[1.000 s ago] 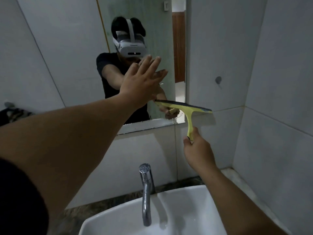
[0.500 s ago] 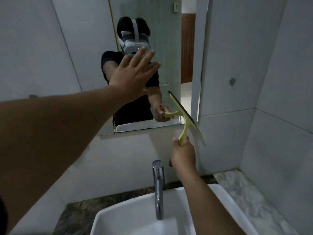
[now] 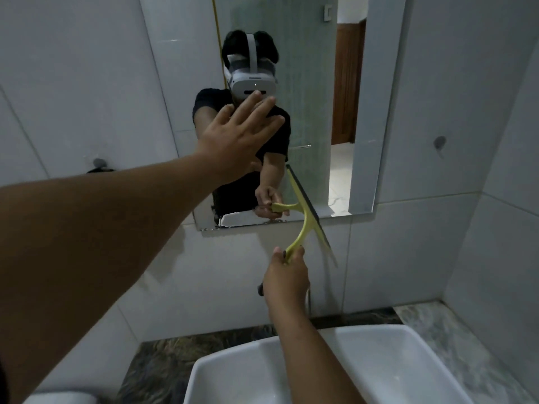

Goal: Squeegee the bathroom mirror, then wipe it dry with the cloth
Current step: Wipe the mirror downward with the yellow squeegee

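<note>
- A white basin (image 3: 408,345) sits low in the view, set on a dark marbled tabletop (image 3: 163,360).
- White wall tiles (image 3: 87,83) cover the walls.
- A small grey wall hook (image 3: 439,142) is fixed on the right wall.
- Another grey hook (image 3: 99,163) is on the left wall.

glossy glass mirror (image 3: 318,83), smooth yellow plastic squeegee (image 3: 306,220), shiny white ceramic sink (image 3: 408,360), mottled stone counter (image 3: 466,345)

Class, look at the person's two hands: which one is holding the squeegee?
The right hand, low above the sink, grips the yellow squeegee by its handle. The left hand is open against the mirror.
</note>
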